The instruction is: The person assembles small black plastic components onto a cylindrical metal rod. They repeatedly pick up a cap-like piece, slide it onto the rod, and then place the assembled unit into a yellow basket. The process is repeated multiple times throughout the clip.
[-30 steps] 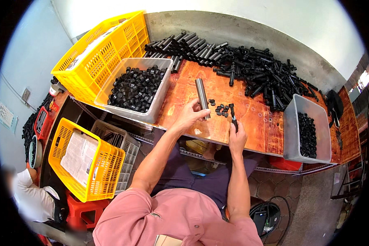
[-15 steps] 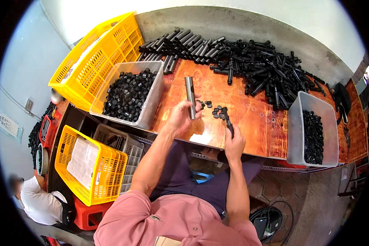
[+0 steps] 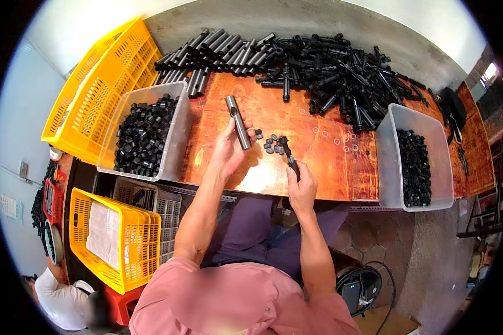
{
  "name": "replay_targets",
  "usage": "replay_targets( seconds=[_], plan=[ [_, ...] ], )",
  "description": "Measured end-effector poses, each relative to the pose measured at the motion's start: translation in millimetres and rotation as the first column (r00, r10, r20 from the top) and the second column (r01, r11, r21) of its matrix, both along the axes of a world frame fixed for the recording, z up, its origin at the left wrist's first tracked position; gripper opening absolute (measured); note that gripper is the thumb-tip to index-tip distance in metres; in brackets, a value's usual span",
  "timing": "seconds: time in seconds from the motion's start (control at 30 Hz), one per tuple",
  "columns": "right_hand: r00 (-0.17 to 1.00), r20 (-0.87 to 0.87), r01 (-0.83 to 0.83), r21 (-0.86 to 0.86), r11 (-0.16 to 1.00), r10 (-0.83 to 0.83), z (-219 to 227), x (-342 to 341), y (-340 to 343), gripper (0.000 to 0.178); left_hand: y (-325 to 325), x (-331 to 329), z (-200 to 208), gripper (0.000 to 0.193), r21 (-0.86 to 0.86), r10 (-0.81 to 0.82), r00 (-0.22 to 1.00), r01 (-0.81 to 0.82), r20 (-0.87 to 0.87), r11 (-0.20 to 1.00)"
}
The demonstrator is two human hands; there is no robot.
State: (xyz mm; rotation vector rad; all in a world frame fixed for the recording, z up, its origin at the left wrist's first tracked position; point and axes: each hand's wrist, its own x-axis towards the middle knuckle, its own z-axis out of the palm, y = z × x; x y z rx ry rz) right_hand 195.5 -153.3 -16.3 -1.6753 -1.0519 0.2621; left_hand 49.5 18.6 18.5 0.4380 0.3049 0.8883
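Observation:
My left hand point(image 3: 229, 149) is closed around a shiny dark grey metal tube point(image 3: 242, 133) with a cut-out near its upper end. The tube leans, its top toward the left. To the right, my right hand point(image 3: 303, 190) grips a slim black rod-like part point(image 3: 292, 161), its far end beside a few small black caps point(image 3: 269, 150). My fingers hide that part's near end. Both hands are over the front of the reddish-brown wooden table point(image 3: 218, 100).
Clear plastic bins hold black rings point(image 3: 142, 134) at left and small black pieces point(image 3: 414, 167) at right. Metal tubes point(image 3: 223, 47) and black assemblies point(image 3: 341, 78) are heaped at the back. Yellow crates point(image 3: 103, 92) stand left. Another person point(image 3: 61, 301) is at lower left.
The whole view has shifted, so the table's things appear farther left. In my left hand the tube has tilted from nearly upright to leaning left. My right hand keeps the black part among the caps.

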Motion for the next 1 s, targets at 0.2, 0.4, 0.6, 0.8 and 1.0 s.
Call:
replay_targets(
  seconds=[0.2,0.4,0.6,0.8,1.0],
  plan=[
    [0.972,-0.230,-0.053,-0.026,0.998,0.046,-4,0,-7,0.024,-41,-5,-14,0.036,-0.012,-0.053,0.997,0.054,0.049,0.998],
    [0.545,-0.807,-0.175,0.155,0.972,0.227,31,-30,-33,0.032,-49,-22,-36,0.037,-0.048,-0.090,0.992,0.095,0.087,0.994],
    [0.290,-0.910,-0.251,0.227,0.941,0.296,43,-51,-49,0.035,-58,-45,-32,0.038,0.022,-0.086,0.996,0.085,0.033,0.996],
    [0.410,-0.860,-0.308,0.185,0.933,0.306,54,-63,-48,0.035,-59,-55,-29,0.039,0.000,-0.056,0.995,0.057,0.079,0.998],
    [0.622,-0.737,-0.351,0.039,0.936,0.264,59,-69,-55,0.031,-67,-46,-16,0.039,0.013,0.067,0.997,-0.067,-0.031,0.998]
  ],
)
